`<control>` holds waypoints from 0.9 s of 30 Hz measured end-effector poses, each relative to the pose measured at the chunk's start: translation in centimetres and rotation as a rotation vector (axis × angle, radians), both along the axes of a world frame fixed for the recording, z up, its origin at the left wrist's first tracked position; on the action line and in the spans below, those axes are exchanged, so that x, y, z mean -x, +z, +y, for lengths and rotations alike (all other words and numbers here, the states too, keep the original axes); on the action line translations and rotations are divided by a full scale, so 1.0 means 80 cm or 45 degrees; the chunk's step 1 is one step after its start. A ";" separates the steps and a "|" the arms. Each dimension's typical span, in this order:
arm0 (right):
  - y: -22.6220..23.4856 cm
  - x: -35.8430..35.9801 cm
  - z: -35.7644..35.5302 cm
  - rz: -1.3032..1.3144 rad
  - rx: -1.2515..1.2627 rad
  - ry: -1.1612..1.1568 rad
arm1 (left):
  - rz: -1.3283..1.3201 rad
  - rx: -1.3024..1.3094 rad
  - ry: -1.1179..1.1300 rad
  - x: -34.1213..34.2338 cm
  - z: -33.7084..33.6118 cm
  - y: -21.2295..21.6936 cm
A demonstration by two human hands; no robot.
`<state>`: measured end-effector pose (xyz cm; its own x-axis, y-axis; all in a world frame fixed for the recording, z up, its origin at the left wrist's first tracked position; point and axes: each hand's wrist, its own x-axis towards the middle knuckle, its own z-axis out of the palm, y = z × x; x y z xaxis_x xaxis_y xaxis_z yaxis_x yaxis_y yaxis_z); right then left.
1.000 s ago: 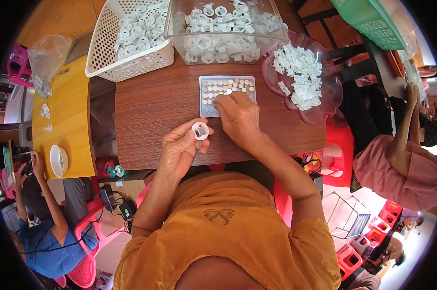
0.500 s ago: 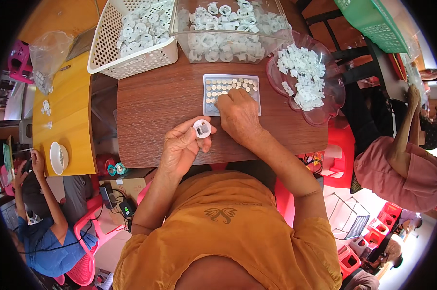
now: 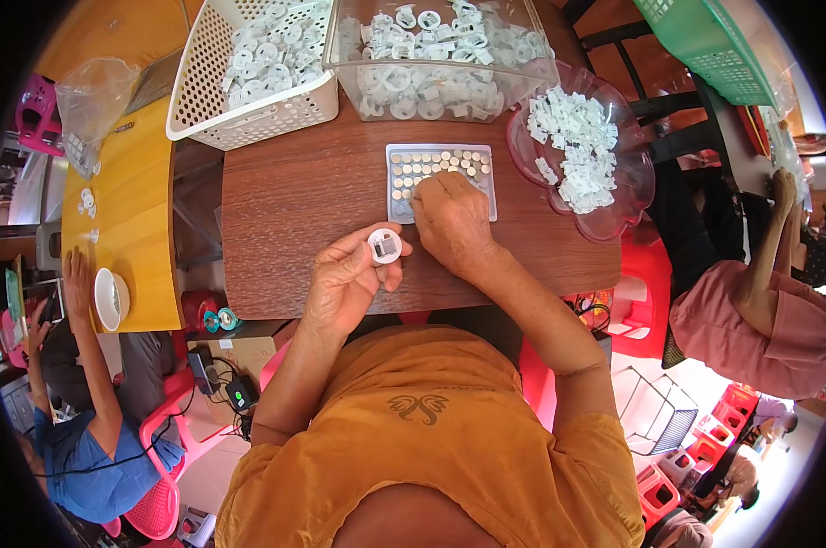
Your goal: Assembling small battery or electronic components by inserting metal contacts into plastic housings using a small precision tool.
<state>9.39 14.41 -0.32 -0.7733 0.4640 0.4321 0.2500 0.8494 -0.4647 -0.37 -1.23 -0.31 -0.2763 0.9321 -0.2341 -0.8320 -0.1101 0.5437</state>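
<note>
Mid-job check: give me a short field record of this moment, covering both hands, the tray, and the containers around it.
left hand: holds a round white part over the table edge
right hand: fingers down on the tray, covering its lower middle
tray: pale, rectangular, rows of small round discs, on the brown table
clear bin: behind the tray, full of round white parts
white basket: back left, more white parts
pink dish: right of the tray, small white pieces
</note>
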 end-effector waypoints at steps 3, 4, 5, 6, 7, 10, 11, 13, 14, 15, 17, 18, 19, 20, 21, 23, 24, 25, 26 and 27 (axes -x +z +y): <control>0.002 -0.006 -0.001 0.167 0.090 0.000 | -0.011 0.003 -0.009 0.000 0.001 0.000; 0.007 -0.009 -0.004 0.164 0.092 0.001 | -0.040 -0.004 -0.018 0.000 0.001 0.001; 0.016 -0.014 -0.008 0.240 0.219 0.001 | -0.068 -0.012 -0.027 -0.001 0.001 0.002; 0.026 -0.020 -0.013 0.317 0.344 -0.005 | -0.071 -0.010 -0.032 -0.002 0.003 0.004; 0.032 -0.024 -0.018 0.315 0.348 -0.003 | -0.075 -0.016 -0.033 -0.003 0.004 0.006; 0.048 -0.036 -0.033 0.369 0.368 0.022 | -0.074 -0.026 -0.043 -0.006 0.005 0.006; 0.053 -0.039 -0.037 0.417 0.334 0.056 | -0.066 -0.032 -0.048 -0.008 0.006 0.006; 0.053 -0.040 -0.039 0.510 0.204 0.137 | -0.040 -0.039 -0.066 -0.010 0.007 0.008; 0.052 -0.041 -0.040 0.511 0.206 0.134 | -0.014 -0.048 -0.078 -0.012 0.007 0.009; 0.052 -0.042 -0.041 0.510 0.125 0.163 | -0.014 -0.046 -0.080 -0.013 0.007 0.012; 0.050 -0.044 -0.042 0.508 0.046 0.190 | 0.029 0.013 -0.062 -0.016 0.006 0.019; 0.048 -0.046 -0.043 0.497 -0.025 0.200 | 0.030 0.015 -0.062 -0.017 0.006 0.020; 0.047 -0.048 -0.043 0.485 -0.095 0.209 | 0.044 0.021 -0.068 -0.017 0.005 0.020; 0.047 -0.048 -0.045 0.485 -0.093 0.208 | 0.059 0.026 -0.075 -0.018 0.004 0.021; 0.048 -0.049 -0.046 0.464 -0.127 0.209 | 0.057 0.028 -0.076 -0.019 0.004 0.021; 0.048 -0.050 -0.048 0.441 -0.160 0.208 | 0.048 0.035 -0.091 -0.021 0.005 0.022; 0.046 -0.051 -0.048 0.425 -0.161 0.212 | 0.046 0.037 -0.092 -0.021 0.005 0.022; 0.046 -0.052 -0.048 0.409 -0.161 0.217 | 0.054 0.047 -0.095 -0.022 0.004 0.022; 0.046 -0.053 -0.048 0.407 -0.159 0.216 | 0.062 0.057 -0.097 -0.022 0.005 0.022; 0.046 -0.054 -0.048 0.394 -0.163 0.219 | 0.061 0.059 -0.097 -0.023 0.005 0.022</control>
<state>13.68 10.57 3.32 -0.6589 0.2657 0.7037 -0.0373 0.9228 -0.3834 1.44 -0.87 1.42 -0.2166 0.9393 -0.2660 -0.8102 -0.0209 0.5858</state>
